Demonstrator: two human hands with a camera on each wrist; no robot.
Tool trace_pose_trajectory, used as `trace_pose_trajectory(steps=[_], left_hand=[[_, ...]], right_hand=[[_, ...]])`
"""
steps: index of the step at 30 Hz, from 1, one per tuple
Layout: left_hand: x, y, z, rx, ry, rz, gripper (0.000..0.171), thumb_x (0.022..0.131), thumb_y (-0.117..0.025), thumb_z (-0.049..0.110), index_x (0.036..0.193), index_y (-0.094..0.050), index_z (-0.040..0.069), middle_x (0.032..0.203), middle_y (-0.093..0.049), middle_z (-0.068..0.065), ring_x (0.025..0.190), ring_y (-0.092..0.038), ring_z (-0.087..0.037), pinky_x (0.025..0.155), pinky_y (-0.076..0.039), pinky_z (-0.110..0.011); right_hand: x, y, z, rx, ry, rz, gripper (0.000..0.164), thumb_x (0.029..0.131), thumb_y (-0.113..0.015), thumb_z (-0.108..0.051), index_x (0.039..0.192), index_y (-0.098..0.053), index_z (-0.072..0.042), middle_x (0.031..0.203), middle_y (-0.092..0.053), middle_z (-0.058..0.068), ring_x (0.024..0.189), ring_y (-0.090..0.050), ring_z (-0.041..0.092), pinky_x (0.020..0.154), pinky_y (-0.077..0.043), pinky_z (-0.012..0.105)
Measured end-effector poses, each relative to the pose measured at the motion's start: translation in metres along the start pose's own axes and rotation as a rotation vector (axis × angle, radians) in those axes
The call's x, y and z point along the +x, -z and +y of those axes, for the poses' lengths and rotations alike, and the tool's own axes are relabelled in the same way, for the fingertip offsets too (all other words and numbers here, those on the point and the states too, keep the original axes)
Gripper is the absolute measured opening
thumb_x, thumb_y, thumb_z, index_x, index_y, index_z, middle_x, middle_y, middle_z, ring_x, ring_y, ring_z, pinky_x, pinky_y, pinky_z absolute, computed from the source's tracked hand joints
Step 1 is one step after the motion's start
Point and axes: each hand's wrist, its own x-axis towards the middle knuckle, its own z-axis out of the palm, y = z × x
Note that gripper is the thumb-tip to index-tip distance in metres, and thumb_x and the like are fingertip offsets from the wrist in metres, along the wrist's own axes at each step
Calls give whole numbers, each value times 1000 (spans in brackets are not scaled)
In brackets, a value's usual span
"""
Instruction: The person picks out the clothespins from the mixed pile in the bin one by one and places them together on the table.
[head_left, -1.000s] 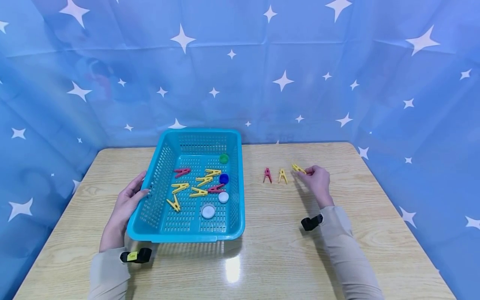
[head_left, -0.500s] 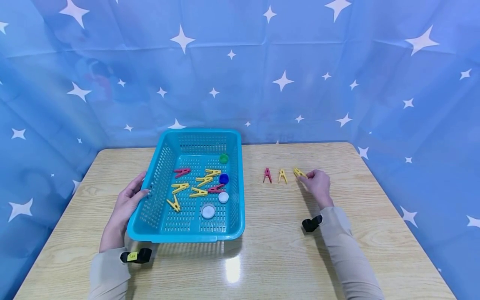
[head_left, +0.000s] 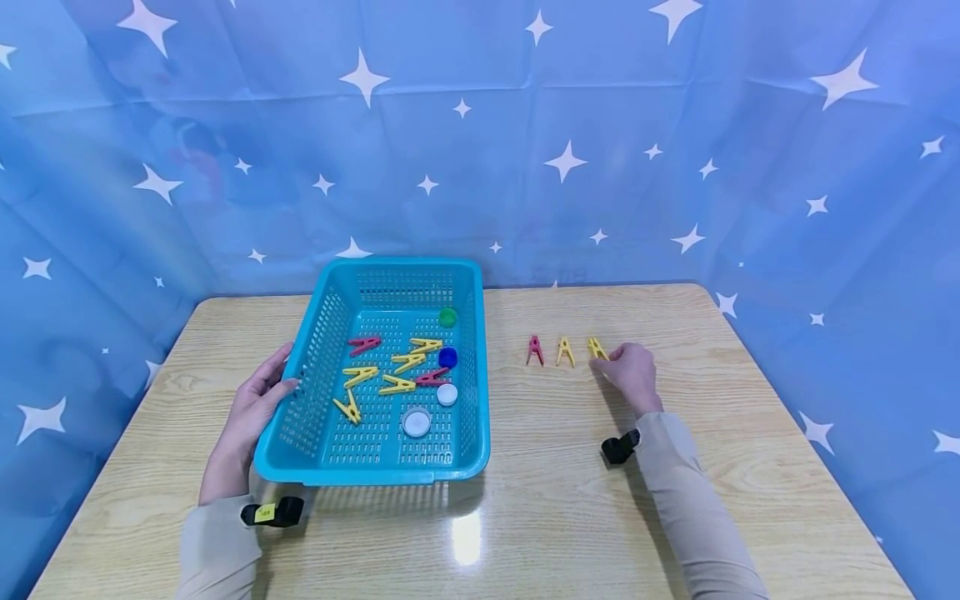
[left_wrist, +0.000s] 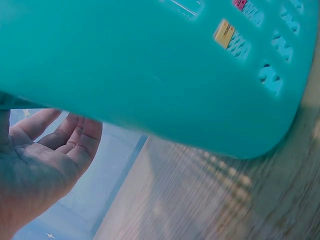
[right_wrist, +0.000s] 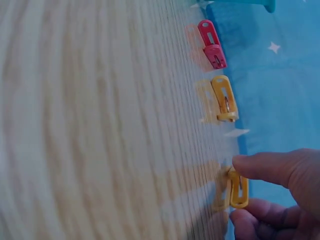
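Observation:
My left hand (head_left: 251,410) grips the left rim of a blue-green plastic basket (head_left: 483,417), thumb over the edge and fingers on its outer side. Toward the right, my right hand (head_left: 633,371) pinches a yellow clothespin (head_left: 595,344) at the table surface. In the right wrist view, the thumb touches one end of this yellow clothespin (right_wrist: 240,192) and the fingertips the other. Left of it stand a second yellow clothespin (head_left: 565,351) and a red clothespin (head_left: 535,350), forming a row with their legs toward me.
Inside the basket lie several yellow and red clothespins, a green cap (head_left: 447,317), a blue cap (head_left: 447,357) and two whitish caps, one small (head_left: 447,394) and one larger (head_left: 416,422). The wooden table (head_left: 555,500) ends at a blue starry curtain (head_left: 480,167).
My right hand has turned the yellow clothespin from slanted to nearly in line with the other two, and has drawn slightly toward me. The left hand and basket stay put.

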Motion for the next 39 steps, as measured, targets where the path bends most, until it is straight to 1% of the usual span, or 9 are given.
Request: trace_pose_trajectory(steps=[4, 9, 15, 18, 24, 29, 33, 36, 39], left_hand=[[-1, 0, 0, -2, -5, -1, 57, 98, -49, 22, 149, -26, 15, 130, -42, -1, 104, -48, -2, 76, -48, -18], [-1, 0, 0, -1, -15, 1, 57, 98, -50, 23, 149, -27, 15, 128, -43, 1, 103, -48, -3, 76, -48, -17], [0, 0, -1, 2, 0, 2, 57, 98, -49, 22, 150, -25, 14, 132, -41, -3, 104, -47, -3, 76, -48, -17], [1, 0, 0, -1, 10, 2, 57, 98, -48, 21, 150, -24, 14, 135, -39, -7, 104, -47, -2, 76, -47, -17], [1, -1, 0, 0, 13, 1, 58, 98, -48, 21, 150, -24, 15, 136, -38, -7, 104, -47, -2, 76, -48, -17], [0, -1, 0, -8, -10, -5, 57, 98, -49, 21, 149, -26, 14, 132, -41, -3, 104, -48, -3, 76, -48, -18], [0, -1, 0, -11, -13, -4, 57, 98, -49, 21, 149, -27, 14, 131, -42, -2, 104, -48, -3, 76, -48, -18], [0, -1, 0, -5, -5, -2, 57, 98, -49, 21, 149, -25, 14, 133, -40, -5, 104, -47, -2, 76, -47, -17], [0, 0, 0, -3, 0, 0, 58, 98, -48, 20, 150, -24, 13, 134, -39, -8, 104, -47, -2, 76, -47, -16]], right_hand=[[2, -1, 0, -22, -15, -12, 32, 81, -71, -28, 80, -58, 2, 76, -58, 13, 61, -49, 19, 52, -39, 28], [4, -3, -3, -39, -37, -40, 33, 82, -70, -29, 77, -56, 0, 70, -55, 9, 59, -46, 18, 51, -38, 28], [5, -4, -3, -31, -54, -73, 38, 83, -69, -29, 63, -46, -7, 52, -37, -1, 47, -32, 12, 45, -31, 27], [5, -4, -2, -31, -45, -77, 40, 84, -69, -30, 60, -43, -9, 49, -34, -3, 45, -30, 11, 44, -30, 27], [4, 1, -5, -29, -17, -82, 52, 86, -65, -39, 50, -37, -13, 44, -28, -6, 39, -24, 8, 41, -27, 25], [0, 11, -14, 12, 62, -36, 51, 90, -60, -38, 51, -37, -13, 43, -29, -6, 38, -27, 10, 41, -30, 27], [-2, 20, -29, 50, 132, -12, 48, 93, -56, -32, 54, -39, -10, 43, -29, -5, 39, -27, 11, 41, -28, 28], [0, 25, -44, 57, 170, 7, 40, 94, -56, -29, 62, -49, -5, 49, -40, -1, 42, -34, 13, 44, -32, 29], [2, 28, -62, 52, 179, 21, 33, 93, -56, -29, 78, -59, 0, 64, -55, 7, 50, -44, 15, 51, -39, 31]])
